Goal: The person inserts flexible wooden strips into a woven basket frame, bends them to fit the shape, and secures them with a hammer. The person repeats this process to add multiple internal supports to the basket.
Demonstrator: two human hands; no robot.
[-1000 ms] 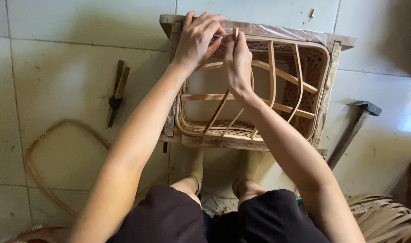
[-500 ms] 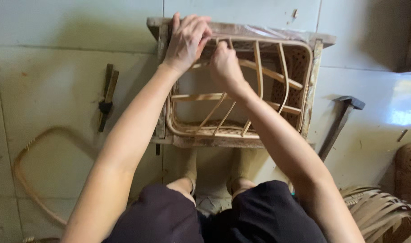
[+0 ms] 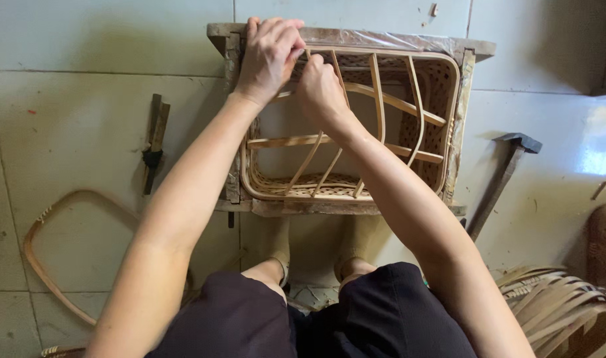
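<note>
Left hand: the left hand [image 3: 268, 58] lies curled over the top left corner of the rectangular woven bamboo basket [image 3: 442, 99], upper centre of the frame, fingers wrapped over its rim, likely to steady it.
Right hand: the right hand [image 3: 321, 89] sits just beside the left, clenched on a pale bamboo strip [image 3: 335, 66] near the rim, pinching it so it can be bent into place.
Basket: it sits inside a worn wooden box frame [image 3: 463, 126] that seems to hold its shape; curved ribs cross its open middle.
Left of frame: a dark-handled cutting tool [image 3: 154, 142] on the pale tiled floor [image 3: 84, 86], and below it a bent bamboo hoop [image 3: 48, 248].
Right of frame: a dark hammer [image 3: 502, 182]; loose bamboo strips [image 3: 558, 308] at lower right.
In the way: the forearms cross over the basket and hide part of its near edge.
</note>
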